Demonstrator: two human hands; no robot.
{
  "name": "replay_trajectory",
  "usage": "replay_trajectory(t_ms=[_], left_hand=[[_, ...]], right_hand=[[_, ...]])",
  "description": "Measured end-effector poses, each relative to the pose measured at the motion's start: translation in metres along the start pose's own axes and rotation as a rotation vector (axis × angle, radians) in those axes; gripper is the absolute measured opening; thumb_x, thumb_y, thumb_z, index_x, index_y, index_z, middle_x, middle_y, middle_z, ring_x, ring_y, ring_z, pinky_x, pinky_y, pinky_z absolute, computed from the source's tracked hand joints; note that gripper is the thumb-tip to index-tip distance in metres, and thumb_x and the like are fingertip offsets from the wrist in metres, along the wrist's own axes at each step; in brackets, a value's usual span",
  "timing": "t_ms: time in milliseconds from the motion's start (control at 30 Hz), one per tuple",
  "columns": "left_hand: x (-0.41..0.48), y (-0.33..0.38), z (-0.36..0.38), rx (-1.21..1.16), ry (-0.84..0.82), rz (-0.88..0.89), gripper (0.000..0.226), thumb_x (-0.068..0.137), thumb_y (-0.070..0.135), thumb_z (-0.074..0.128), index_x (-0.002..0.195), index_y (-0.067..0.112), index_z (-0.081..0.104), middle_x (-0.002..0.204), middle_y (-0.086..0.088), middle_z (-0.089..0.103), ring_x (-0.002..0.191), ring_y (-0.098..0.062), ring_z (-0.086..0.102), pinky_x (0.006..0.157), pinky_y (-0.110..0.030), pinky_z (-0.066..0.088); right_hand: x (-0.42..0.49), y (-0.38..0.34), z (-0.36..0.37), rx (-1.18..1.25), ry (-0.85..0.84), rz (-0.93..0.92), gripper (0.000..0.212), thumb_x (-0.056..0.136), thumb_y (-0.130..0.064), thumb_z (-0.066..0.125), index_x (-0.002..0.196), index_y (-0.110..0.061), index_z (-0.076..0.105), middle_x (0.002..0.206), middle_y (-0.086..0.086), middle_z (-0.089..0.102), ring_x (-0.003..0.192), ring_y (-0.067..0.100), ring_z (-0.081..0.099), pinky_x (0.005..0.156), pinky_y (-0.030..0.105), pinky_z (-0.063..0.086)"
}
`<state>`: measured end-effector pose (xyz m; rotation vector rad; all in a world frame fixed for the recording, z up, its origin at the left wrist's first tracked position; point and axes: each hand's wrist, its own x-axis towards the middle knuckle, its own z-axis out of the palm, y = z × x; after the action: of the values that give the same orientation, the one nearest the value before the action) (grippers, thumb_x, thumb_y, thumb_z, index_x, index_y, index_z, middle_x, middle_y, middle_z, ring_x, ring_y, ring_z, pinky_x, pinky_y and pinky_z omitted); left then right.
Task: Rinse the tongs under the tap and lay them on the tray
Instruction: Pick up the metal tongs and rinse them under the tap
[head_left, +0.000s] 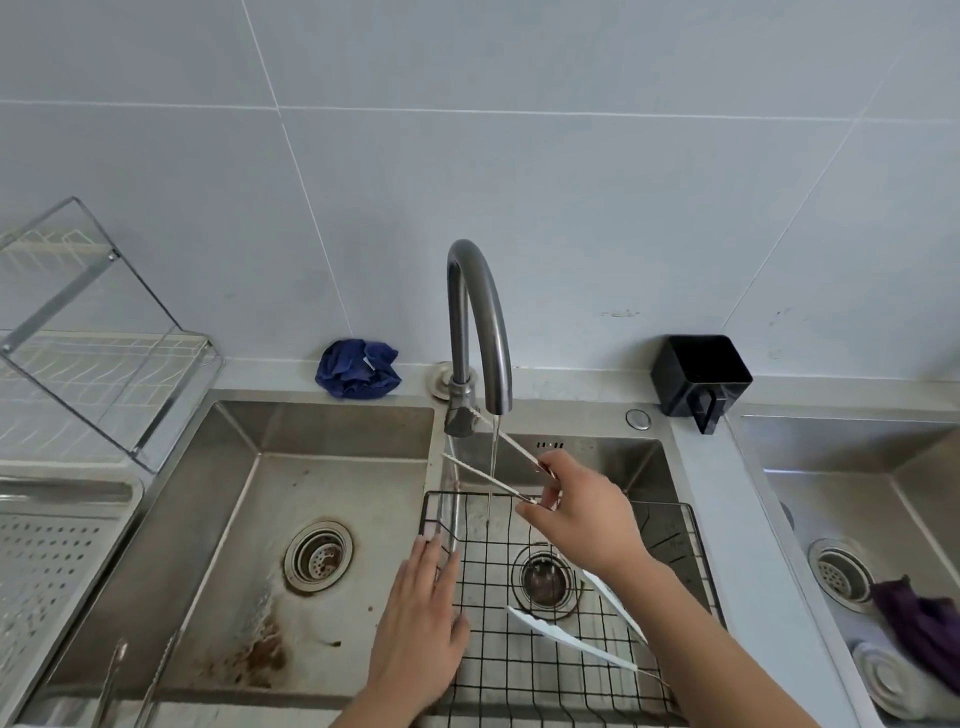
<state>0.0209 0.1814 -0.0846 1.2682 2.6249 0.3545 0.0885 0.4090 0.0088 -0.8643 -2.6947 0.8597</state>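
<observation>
right hand (582, 514) grips tongs (483, 475) under tap (460, 322) | left hand (421, 618) flat

White tongs (566, 642) partly under right forearm (727, 649)

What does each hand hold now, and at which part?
The right hand grips the tongs near their joined end, with the tips toward the running water. The left hand holds nothing.
</observation>
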Motion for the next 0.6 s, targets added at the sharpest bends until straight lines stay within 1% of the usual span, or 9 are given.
replay_trajectory(t_ms=[33, 67, 100, 167, 267, 367, 433, 500, 600], left_hand=[[-0.002, 0.0, 0.0, 0.038, -0.041, 0.005, 0.074, 0.09, 0.044, 0.061, 0.155, 0.017, 0.039, 0.168, -0.01, 0.015, 0.155, -0.029, 0.01, 0.122, -0.032, -0.009], [-0.003, 0.0, -0.002, 0.079, -0.06, 0.008, 0.07, 0.086, 0.042, 0.064, 0.149, 0.014, 0.049, 0.165, -0.014, 0.025, 0.153, -0.032, 0.021, 0.12, -0.035, -0.004], [-0.004, 0.0, -0.003, 0.122, -0.06, 0.014, 0.066, 0.086, 0.042, 0.06, 0.146, 0.013, 0.053, 0.163, -0.016, 0.03, 0.151, -0.033, 0.026, 0.119, -0.037, -0.001], [-0.005, -0.004, 0.0, 0.171, -0.048, 0.027, 0.064, 0.088, 0.042, 0.047, 0.145, 0.013, 0.055, 0.162, -0.017, 0.032, 0.151, -0.035, 0.026, 0.12, -0.039, 0.002], [-0.005, -0.006, 0.005, 0.194, -0.049, 0.022, 0.065, 0.088, 0.042, 0.042, 0.144, 0.012, 0.055, 0.163, -0.018, 0.029, 0.152, -0.035, 0.024, 0.12, -0.04, 0.003], [-0.005, -0.006, 0.008, 0.194, -0.036, 0.026, 0.062, 0.086, 0.036, 0.054, 0.143, 0.012, 0.057, 0.165, -0.017, 0.026, 0.153, -0.035, 0.021, 0.12, -0.04, 0.001], [-0.005, -0.007, 0.009, 0.192, -0.025, 0.029, 0.062, 0.083, 0.033, 0.061, 0.141, 0.012, 0.059, 0.164, -0.018, 0.027, 0.152, -0.035, 0.022, 0.12, -0.039, 0.0], [-0.005, -0.006, 0.01, 0.193, -0.016, 0.035, 0.061, 0.083, 0.033, 0.063, 0.141, 0.013, 0.059, 0.164, -0.018, 0.027, 0.153, -0.035, 0.021, 0.12, -0.039, 0.0], [-0.005, -0.007, 0.011, 0.191, -0.003, 0.042, 0.06, 0.085, 0.032, 0.066, 0.141, 0.013, 0.059, 0.165, -0.018, 0.025, 0.154, -0.034, 0.019, 0.12, -0.04, 0.001]], right_hand=[[-0.006, 0.004, -0.001, 0.004, 0.017, 0.033, 0.046, 0.083, -0.049, 0.074, 0.121, -0.032, 0.055, 0.078, -0.016, 0.065, 0.071, 0.002, 0.059, 0.06, 0.027, 0.044], [-0.012, 0.009, -0.002, 0.005, 0.029, 0.063, 0.046, 0.083, -0.048, 0.074, 0.121, -0.032, 0.055, 0.077, -0.016, 0.064, 0.069, 0.0, 0.058, 0.057, 0.026, 0.042], [-0.019, 0.013, -0.002, 0.001, 0.036, 0.089, 0.046, 0.083, -0.048, 0.074, 0.121, -0.032, 0.054, 0.076, -0.016, 0.063, 0.067, -0.001, 0.057, 0.056, 0.024, 0.04], [-0.034, 0.023, 0.0, -0.007, 0.041, 0.133, 0.044, 0.084, -0.049, 0.073, 0.12, -0.033, 0.053, 0.079, -0.016, 0.061, 0.068, -0.001, 0.058, 0.056, 0.024, 0.041], [-0.059, 0.043, 0.009, -0.021, 0.034, 0.234, 0.046, 0.085, -0.048, 0.073, 0.122, -0.03, 0.055, 0.09, -0.015, 0.058, 0.079, 0.007, 0.059, 0.065, 0.028, 0.044], [-0.088, 0.065, 0.025, -0.115, -0.003, 0.311, 0.048, 0.084, -0.048, 0.074, 0.123, -0.027, 0.057, 0.101, -0.017, 0.049, 0.098, 0.011, 0.057, 0.074, 0.026, 0.045], [-0.104, 0.076, 0.035, -0.177, -0.028, 0.339, 0.047, 0.084, -0.05, 0.073, 0.122, -0.027, 0.057, 0.103, -0.014, 0.045, 0.104, 0.013, 0.054, 0.078, 0.025, 0.044], [-0.114, 0.083, 0.043, -0.223, -0.048, 0.352, 0.047, 0.086, -0.051, 0.07, 0.122, -0.027, 0.056, 0.106, -0.011, 0.048, 0.105, 0.014, 0.052, 0.082, 0.025, 0.045], [-0.121, 0.087, 0.052, -0.306, -0.083, 0.372, 0.053, 0.089, -0.06, 0.062, 0.129, -0.028, 0.052, 0.12, -0.008, 0.052, 0.114, 0.016, 0.051, 0.093, 0.028, 0.046]])
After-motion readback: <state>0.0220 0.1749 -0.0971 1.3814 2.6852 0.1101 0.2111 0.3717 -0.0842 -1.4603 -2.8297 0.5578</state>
